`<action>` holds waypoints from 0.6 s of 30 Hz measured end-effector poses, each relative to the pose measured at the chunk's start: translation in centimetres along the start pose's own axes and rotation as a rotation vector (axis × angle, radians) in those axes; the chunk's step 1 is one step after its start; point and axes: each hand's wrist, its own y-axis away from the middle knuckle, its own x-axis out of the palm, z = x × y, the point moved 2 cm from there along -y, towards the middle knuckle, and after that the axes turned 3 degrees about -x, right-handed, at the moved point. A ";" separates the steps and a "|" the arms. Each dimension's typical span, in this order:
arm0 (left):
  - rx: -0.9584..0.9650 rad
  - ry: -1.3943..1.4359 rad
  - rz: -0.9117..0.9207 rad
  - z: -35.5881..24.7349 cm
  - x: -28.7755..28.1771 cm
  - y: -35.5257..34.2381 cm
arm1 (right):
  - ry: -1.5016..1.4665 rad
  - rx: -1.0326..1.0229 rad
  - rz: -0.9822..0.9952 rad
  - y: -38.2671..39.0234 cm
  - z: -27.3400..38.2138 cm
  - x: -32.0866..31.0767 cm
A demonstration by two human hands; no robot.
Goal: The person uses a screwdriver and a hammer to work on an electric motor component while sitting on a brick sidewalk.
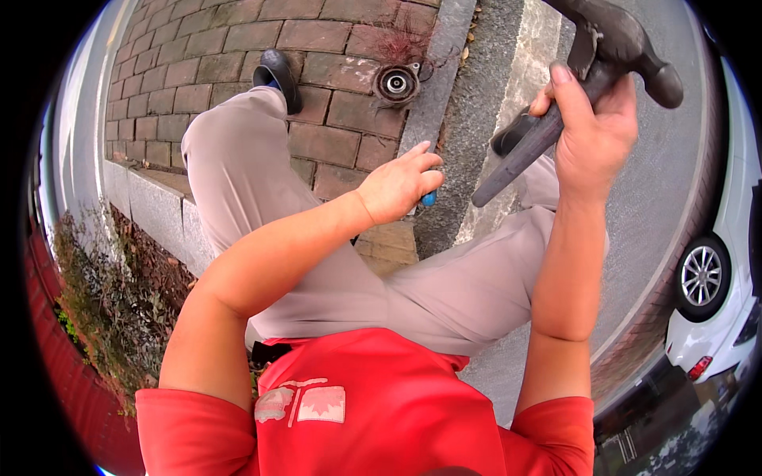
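Observation:
My right hand (594, 131) is raised on the right, wrapped round the handle of a dark claw hammer (623, 38). Its head is up near the top edge, and the handle's end slants down to the left. Over the gap between my knees, my left hand (403, 184) is closed on a tool with a blue handle (429, 198); most of that tool is hidden by the fingers. Beyond it, on the brick paving, lies a round metal motor part (396, 84) with a ring-shaped hub in its centre. Fine reddish wires (393, 46) fan out behind the part, apart from both hands.
A grey kerb stone (429, 103) runs beside the motor part, with the asphalt road (647, 182) to the right. My dark shoes (279, 79) rest on either side. Shrubs (115, 309) grow at the left; a white car (718, 293) stands at the far right.

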 end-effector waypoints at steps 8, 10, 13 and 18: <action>-0.055 0.020 -0.003 6.0 4.4 -2.1 | 0.010 0.074 -0.162 3.4 -0.7 -0.3; -0.072 -0.048 -0.021 7.8 5.2 -2.6 | -0.050 0.073 -0.156 2.8 -1.4 -0.5; -0.042 -0.073 -0.057 7.9 5.2 -3.2 | -0.044 0.091 -0.128 2.2 -2.1 -1.1; -0.080 -0.064 -0.036 8.2 5.1 -4.4 | -0.026 0.110 -0.098 1.6 -2.8 -0.4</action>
